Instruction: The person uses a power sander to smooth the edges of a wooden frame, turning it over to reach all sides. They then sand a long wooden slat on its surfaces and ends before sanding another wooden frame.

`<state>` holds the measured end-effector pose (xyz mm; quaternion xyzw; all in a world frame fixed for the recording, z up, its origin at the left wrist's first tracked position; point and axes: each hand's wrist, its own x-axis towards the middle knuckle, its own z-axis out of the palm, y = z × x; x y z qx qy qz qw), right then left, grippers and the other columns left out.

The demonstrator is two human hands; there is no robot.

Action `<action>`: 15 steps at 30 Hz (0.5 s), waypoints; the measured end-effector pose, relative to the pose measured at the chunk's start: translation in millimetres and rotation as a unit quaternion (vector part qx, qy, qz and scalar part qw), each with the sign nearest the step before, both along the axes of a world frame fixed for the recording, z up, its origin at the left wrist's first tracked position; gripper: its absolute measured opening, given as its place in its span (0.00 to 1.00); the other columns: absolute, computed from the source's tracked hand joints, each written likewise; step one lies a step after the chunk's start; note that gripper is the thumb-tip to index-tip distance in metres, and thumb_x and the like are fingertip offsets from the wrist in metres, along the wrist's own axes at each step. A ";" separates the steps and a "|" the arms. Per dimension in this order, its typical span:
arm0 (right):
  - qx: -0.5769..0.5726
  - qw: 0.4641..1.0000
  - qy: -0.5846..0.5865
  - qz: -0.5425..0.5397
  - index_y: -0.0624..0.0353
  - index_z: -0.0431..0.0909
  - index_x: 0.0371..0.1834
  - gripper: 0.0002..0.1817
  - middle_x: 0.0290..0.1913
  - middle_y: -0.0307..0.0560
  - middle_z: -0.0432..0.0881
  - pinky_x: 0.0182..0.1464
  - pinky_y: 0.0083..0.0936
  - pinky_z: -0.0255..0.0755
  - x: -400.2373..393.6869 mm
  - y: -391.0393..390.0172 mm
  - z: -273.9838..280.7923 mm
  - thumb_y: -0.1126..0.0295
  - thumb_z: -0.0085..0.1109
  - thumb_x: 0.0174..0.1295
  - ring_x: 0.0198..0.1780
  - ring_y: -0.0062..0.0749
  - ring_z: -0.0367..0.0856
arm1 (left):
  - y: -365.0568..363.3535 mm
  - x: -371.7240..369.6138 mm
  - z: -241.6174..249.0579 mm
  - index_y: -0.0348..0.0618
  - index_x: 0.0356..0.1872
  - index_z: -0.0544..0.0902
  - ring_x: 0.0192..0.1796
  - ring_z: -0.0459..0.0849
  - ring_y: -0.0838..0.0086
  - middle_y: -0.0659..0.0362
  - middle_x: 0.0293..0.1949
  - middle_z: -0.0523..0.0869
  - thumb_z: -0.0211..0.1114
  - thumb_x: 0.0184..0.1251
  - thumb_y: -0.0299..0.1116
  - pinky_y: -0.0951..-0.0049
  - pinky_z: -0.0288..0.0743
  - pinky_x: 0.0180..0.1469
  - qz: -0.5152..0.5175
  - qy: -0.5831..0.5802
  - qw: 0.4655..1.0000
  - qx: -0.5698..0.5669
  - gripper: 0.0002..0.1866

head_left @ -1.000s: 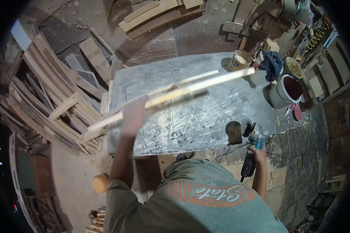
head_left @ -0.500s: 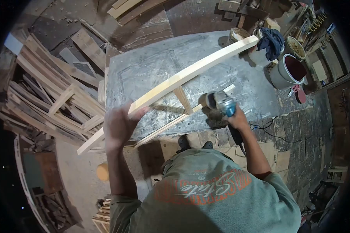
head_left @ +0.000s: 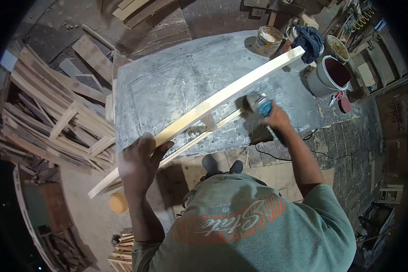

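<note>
A long pale wooden frame (head_left: 233, 88) slants across the worktable, its two rails joined by a short crosspiece (head_left: 208, 121). My left hand (head_left: 143, 156) is closed around the upper rail near its lower left end, which sticks out past the table edge. In my right hand (head_left: 277, 119) is an angle grinder (head_left: 259, 104) with a blue and silver head. Its head lies over the right part of the lower rail (head_left: 186, 147), and hides that rail's end. The grinder's body is blurred below the hand.
The grey worktable (head_left: 163, 86) carries a paint-stained tub (head_left: 268, 41) at the back right. A dark cloth (head_left: 309, 41) and a white bucket (head_left: 329, 77) are beside it. Wooden frames (head_left: 54, 118) are piled at left. A cord (head_left: 331, 157) trails across the floor.
The frame has tilted, so its lower rail appears closer to the upper one and its left end sits lower. The grinder has moved slightly up the view; both hands keep their hold.
</note>
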<state>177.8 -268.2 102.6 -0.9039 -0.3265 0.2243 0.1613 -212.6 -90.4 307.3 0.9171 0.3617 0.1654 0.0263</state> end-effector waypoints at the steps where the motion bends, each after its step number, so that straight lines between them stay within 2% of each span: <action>1: 0.004 1.000 -0.001 -0.018 0.74 0.64 0.67 0.54 0.50 0.72 0.83 0.55 0.42 0.77 18.7 -4.4 -3.3 0.55 0.76 0.35 0.52 0.59 0.84 | -0.5 1.2 1.7 0.43 0.36 0.82 0.26 0.82 0.57 0.55 0.24 0.82 0.77 0.55 0.48 0.58 0.72 0.28 0.001 0.000 1.000 0.000 0.20; 4: 0.022 0.998 -0.012 -0.059 0.74 0.63 0.68 0.55 0.50 0.71 0.83 0.56 0.40 0.77 47.4 -10.6 -18.6 0.56 0.76 0.34 0.54 0.59 0.83 | -2.3 6.5 11.8 0.41 0.29 0.75 0.25 0.79 0.52 0.51 0.21 0.78 0.74 0.61 0.47 0.57 0.69 0.28 0.008 0.009 0.999 -0.053 0.21; 6: 0.041 0.996 -0.032 -0.071 0.74 0.63 0.68 0.55 0.50 0.71 0.83 0.56 0.40 0.77 47.8 -11.8 -31.9 0.56 0.76 0.34 0.54 0.59 0.83 | -3.1 6.6 11.1 0.41 0.31 0.76 0.25 0.79 0.52 0.51 0.21 0.79 0.74 0.61 0.46 0.57 0.69 0.27 0.001 0.005 0.999 -0.046 0.20; 10: -0.017 0.999 -0.003 -0.035 0.71 0.64 0.68 0.53 0.52 0.73 0.82 0.57 0.43 0.76 -12.3 14.0 -3.1 0.54 0.75 0.37 0.54 0.62 0.82 | -2.7 6.0 5.9 0.41 0.33 0.78 0.24 0.80 0.52 0.53 0.22 0.81 0.74 0.60 0.46 0.57 0.69 0.27 -0.021 -0.023 1.000 -0.004 0.19; 14: -0.036 0.999 0.024 0.033 0.71 0.62 0.70 0.56 0.47 0.70 0.84 0.53 0.46 0.78 -46.0 21.2 -7.4 0.51 0.75 0.37 0.50 0.60 0.84 | -0.8 4.6 2.3 0.41 0.33 0.78 0.24 0.79 0.53 0.53 0.22 0.80 0.75 0.59 0.45 0.57 0.70 0.27 -0.023 -0.029 0.999 0.009 0.19; 15: -0.026 0.998 0.010 0.052 0.71 0.62 0.69 0.55 0.42 0.68 0.85 0.49 0.46 0.79 -53.8 21.9 -14.9 0.51 0.75 0.38 0.47 0.60 0.85 | -0.9 4.2 2.0 0.41 0.33 0.78 0.24 0.79 0.54 0.53 0.22 0.80 0.76 0.59 0.44 0.58 0.70 0.27 -0.024 -0.034 0.999 0.002 0.19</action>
